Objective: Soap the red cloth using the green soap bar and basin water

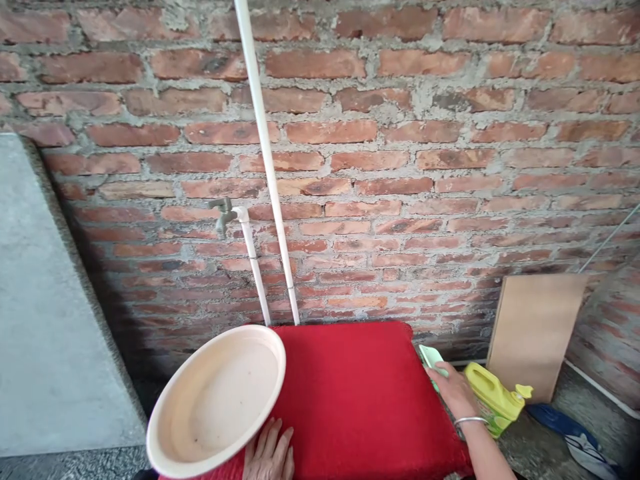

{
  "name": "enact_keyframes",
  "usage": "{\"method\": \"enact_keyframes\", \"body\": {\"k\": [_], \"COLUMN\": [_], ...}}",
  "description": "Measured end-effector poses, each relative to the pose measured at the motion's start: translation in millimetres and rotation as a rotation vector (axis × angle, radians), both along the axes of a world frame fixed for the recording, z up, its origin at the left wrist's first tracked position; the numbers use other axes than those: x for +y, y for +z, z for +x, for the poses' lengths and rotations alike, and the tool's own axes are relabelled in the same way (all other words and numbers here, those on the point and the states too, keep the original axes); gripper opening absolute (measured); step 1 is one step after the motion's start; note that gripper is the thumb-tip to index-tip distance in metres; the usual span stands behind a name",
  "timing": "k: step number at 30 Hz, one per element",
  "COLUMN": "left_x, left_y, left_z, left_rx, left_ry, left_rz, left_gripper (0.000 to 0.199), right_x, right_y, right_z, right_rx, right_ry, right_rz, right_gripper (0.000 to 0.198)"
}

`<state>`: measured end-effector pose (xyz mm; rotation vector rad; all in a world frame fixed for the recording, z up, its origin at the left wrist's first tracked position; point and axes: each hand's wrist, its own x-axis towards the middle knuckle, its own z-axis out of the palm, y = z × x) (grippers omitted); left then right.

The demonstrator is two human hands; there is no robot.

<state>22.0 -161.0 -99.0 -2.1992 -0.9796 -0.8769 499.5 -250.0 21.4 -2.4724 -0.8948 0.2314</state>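
My left hand [269,453] lies on the red cloth [357,393] with its fingers stretched out, right by the near rim of a cream-coloured plastic basin [225,393]. The basin sits at the left end of the cloth-covered surface; a few dark specks show on its bottom, and I cannot tell whether the hand touches it. At the cloth's right edge, my right hand [454,390] is closed around a flat pale green object [433,364] with rounded corners. The fingers cover part of that object, so its kind is unclear. A silvery bracelet circles my right wrist.
A yellow jug [497,400] stands beside my right hand, with a brown board [537,333] behind it. Blue and white footwear [575,433] lies on the floor. A tap [225,217] and a white pipe [267,153] rise before the brick wall. A grey slab [55,307] stands left.
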Motion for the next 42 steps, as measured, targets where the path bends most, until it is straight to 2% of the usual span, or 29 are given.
{"method": "enact_keyframes", "body": {"k": [2,4,7,10,13,16,19,22,26,29,32,34,38,42], "left_x": [-1,1,9,24,46,69,86,92,86,79,76,76,77,77], "left_y": [2.9,10.6,26.6,37.3,38.0,35.4,37.0,43.8,55.8,63.0,64.4,62.2,58.1,60.6], "left_z": [5,12,28,47,65,82,95,105,113,115,116,116,116,116], "left_rx": [-0.017,-0.028,-0.05,-0.052,-0.064,-0.079,-0.079,-0.071,-0.09,-0.106,-0.143,-0.171,-0.208,-0.222], "left_ry": [0.021,-0.02,-0.088,-0.087,-0.055,0.036,0.167,0.262,0.296,0.276,0.265,0.259,0.25,0.25], "left_rz": [-0.059,-0.088,-0.088,-0.088,-0.089,-0.147,-0.328,-0.577,-0.86,-0.923,-0.93,-0.943,-0.972,-1.001], "left_gripper": [0.032,0.031,0.026,0.025,0.029,0.034,0.04,0.047,0.055,0.056,0.055,0.055,0.055,0.056], "right_x": [5,10,13,9,0,-11,-17,-18,-15,-1,31,63,133,184], "right_y": [-3,-7,-12,-16,-17,-18,-21,-23,-24,-21,-17,-12,4,14], "right_z": [-5,-7,-3,7,15,18,20,23,24,14,-15,-47,-136,-217], "right_rx": [0.044,0.097,0.186,0.248,0.239,0.181,0.13,0.137,0.173,0.146,0.053,0.002,-0.103,-0.185], "right_ry": [0.037,0.066,0.078,0.087,0.07,0.005,-0.055,-0.06,-0.099,-0.073,0.103,0.273,0.569,0.79], "right_rz": [0.009,0.014,0.004,0.004,-0.008,-0.047,-0.039,0.052,0.157,0.184,0.231,0.253,0.134,0.044], "right_gripper": [0.051,0.05,0.048,0.041,0.035,0.038,0.042,0.047,0.063,0.07,0.062,0.053,0.034,0.03]}}
